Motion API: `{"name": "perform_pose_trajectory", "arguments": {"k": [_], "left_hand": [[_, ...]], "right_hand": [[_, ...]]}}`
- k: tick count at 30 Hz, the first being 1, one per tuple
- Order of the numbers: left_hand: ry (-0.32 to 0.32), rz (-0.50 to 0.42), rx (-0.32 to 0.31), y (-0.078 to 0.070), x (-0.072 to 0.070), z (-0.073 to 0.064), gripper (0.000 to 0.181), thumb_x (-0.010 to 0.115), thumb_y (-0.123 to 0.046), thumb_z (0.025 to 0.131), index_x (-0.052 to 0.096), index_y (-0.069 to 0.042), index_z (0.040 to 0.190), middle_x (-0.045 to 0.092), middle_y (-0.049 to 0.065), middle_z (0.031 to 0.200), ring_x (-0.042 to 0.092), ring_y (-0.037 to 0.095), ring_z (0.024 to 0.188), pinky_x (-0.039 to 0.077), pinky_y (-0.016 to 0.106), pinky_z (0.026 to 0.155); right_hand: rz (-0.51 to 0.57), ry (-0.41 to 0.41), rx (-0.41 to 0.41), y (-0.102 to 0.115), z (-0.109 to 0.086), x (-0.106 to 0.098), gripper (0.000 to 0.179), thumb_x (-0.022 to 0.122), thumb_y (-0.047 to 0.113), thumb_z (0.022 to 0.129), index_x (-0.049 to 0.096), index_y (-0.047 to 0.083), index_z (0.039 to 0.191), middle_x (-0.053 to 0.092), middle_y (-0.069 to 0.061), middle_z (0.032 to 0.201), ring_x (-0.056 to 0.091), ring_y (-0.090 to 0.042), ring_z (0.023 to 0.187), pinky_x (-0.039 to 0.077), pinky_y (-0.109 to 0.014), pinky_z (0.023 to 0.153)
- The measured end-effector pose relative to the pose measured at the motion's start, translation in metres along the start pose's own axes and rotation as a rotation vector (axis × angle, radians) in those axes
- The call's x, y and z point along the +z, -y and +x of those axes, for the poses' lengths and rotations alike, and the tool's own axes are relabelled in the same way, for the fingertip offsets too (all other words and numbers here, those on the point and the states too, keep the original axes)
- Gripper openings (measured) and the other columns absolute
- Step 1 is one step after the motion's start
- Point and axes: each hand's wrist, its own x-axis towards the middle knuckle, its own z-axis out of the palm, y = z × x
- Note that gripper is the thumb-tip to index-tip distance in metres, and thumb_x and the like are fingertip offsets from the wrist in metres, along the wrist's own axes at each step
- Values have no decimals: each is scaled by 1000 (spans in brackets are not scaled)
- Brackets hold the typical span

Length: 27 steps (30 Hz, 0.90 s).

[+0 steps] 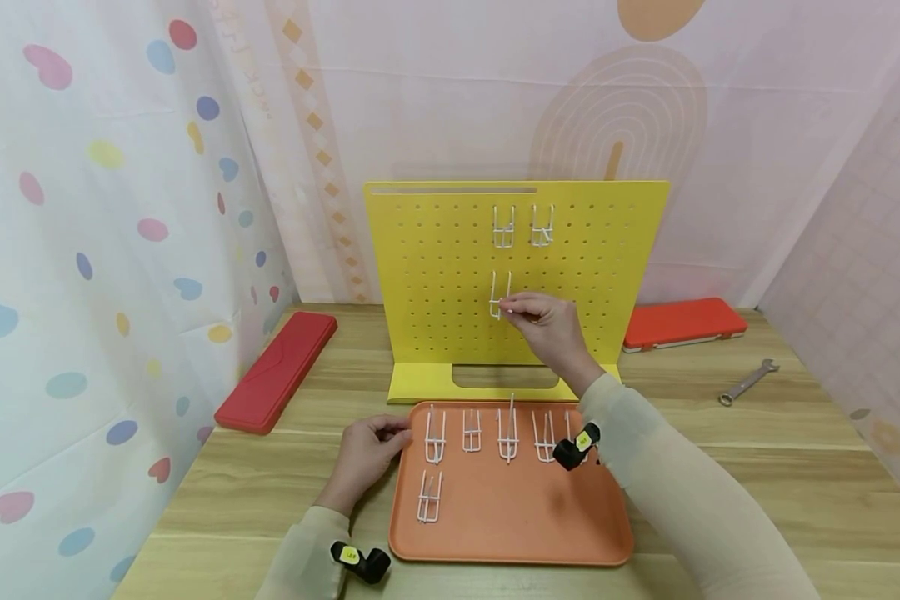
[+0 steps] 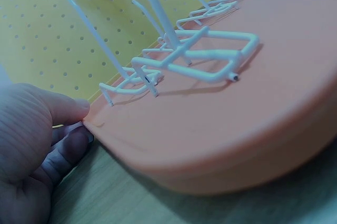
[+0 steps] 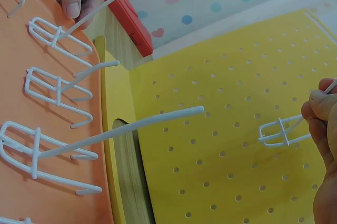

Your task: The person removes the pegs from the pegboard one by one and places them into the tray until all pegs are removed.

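A spotted cloth hangs past the left edge of my worktop, and a pale pink cloth past its far edge. The wood-grained worktop carries a yellow pegboard, standing near the middle of the far edge. Just in front of its foot, towards the worktop's near edge, lies an orange tray. A dark red case lies along the left edge, a brighter red case near the far right corner. My left hand pinches the tray's rim by its far left corner, thumb on top. My right hand, raised at the board, pinches the prong of a white wire hook between thumb and fingertips. A wrench lies near the worktop's right edge, closer to me than the brighter case. The hook I hold is about midway between the board's top and bottom edges; I cannot tell whether its ends sit in the holes. Two mounted hooks hang side by side near the top edge. Six loose hooks show on the tray: five along its far edge, the rightmost partly hidden by my right wrist, one by its left edge.
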Motion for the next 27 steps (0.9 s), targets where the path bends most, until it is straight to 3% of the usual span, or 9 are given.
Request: {"name": "perform_pose_trajectory", "arguments": {"k": [16, 27], "left_hand": [[5, -4, -8, 0, 1, 1, 12, 75, -10, 83, 75, -9, 95, 70, -1, 82, 61, 12, 74, 49, 24, 66], [5, -12, -19, 1, 1, 1, 12, 75, -9, 83, 75, -8, 95, 70, 0, 81, 61, 12, 74, 49, 24, 65]], "right_hand": [[-33, 17, -52, 1, 0, -4, 15, 71, 4, 85, 77, 4, 98, 72, -3, 99, 68, -15, 91, 54, -23, 73], [38, 2, -66, 10, 1, -8, 14, 70, 3, 85, 76, 3, 98, 72, -4, 99, 69, -15, 91, 54, -23, 73]]}}
